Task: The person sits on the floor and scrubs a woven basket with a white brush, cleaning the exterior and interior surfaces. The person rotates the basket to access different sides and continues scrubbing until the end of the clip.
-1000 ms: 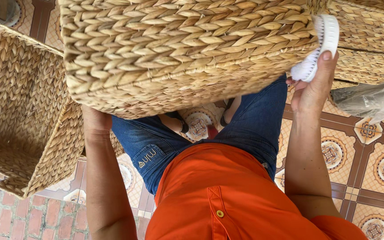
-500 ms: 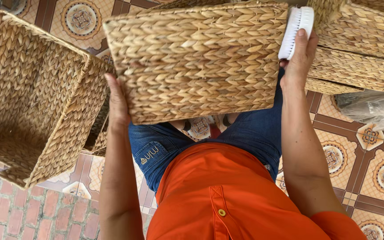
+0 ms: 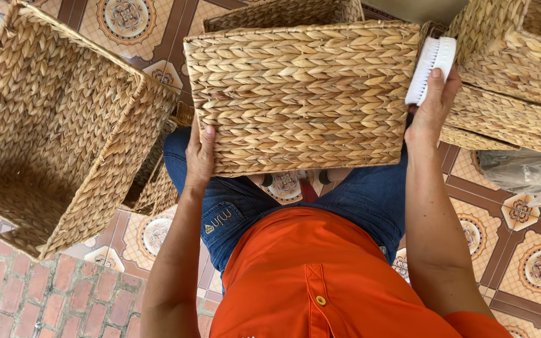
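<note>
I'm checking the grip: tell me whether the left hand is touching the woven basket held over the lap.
Touching. The head view shows the left hand pressed flat against the woven basket at its lower left corner, no gap.

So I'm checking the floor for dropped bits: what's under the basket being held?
Under the woven basket show blue-jeaned knees and a strip of patterned floor tile between them. The floor farther forward is covered by the basket.

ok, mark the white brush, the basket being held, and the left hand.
white brush (image 3: 431, 67), head view, on its bristle face.
held basket (image 3: 302, 94), head view, middle of its woven side.
left hand (image 3: 200, 159), head view, back of the hand.
</note>
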